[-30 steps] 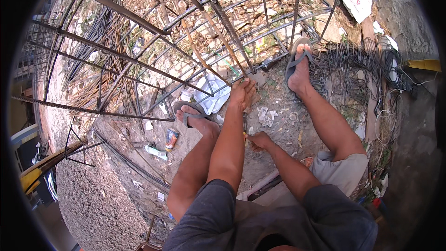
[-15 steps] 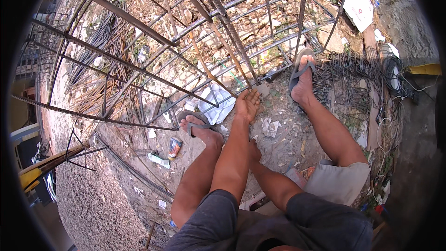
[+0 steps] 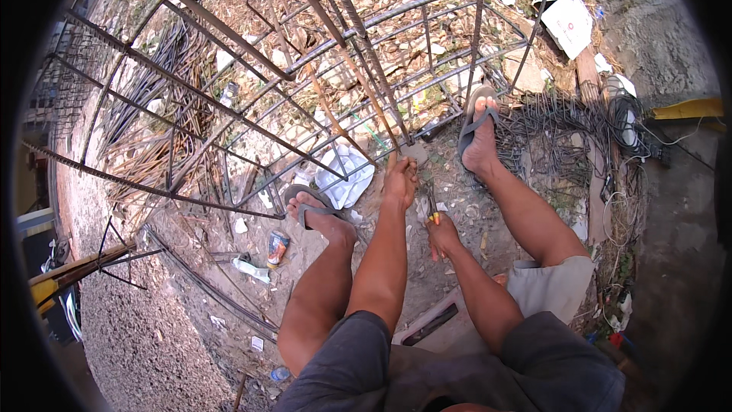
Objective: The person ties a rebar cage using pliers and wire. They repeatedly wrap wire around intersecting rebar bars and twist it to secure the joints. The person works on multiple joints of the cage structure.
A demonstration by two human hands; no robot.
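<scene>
My left hand (image 3: 400,183) is curled beside the lower end of a rusty steel bar (image 3: 370,95); whatever lies within its fingers is too small to make out. My right hand (image 3: 444,236) grips pliers (image 3: 435,217) with red and yellow on the handles, their jaws pointing up toward my left hand. Over both hands stands a cage of reinforcing bars, with a thick ribbed bar (image 3: 390,99) coming down close to the left hand. A flat grey stone piece (image 3: 414,154) lies by the left fingertips.
Crumpled white sheeting (image 3: 347,175) lies by my left sandal. Tangled dark wire (image 3: 545,126) spreads beyond my right foot. Long loose rods (image 3: 171,99) are heaped at the left. A torn white carton (image 3: 568,23) lies far right, and a colourful packet (image 3: 277,249) is on the ground.
My left hand has gone from palm-up with spread fingers to curled. My right hand has moved forward and right, bringing the pliers into sight. The whole view has shifted slightly.
</scene>
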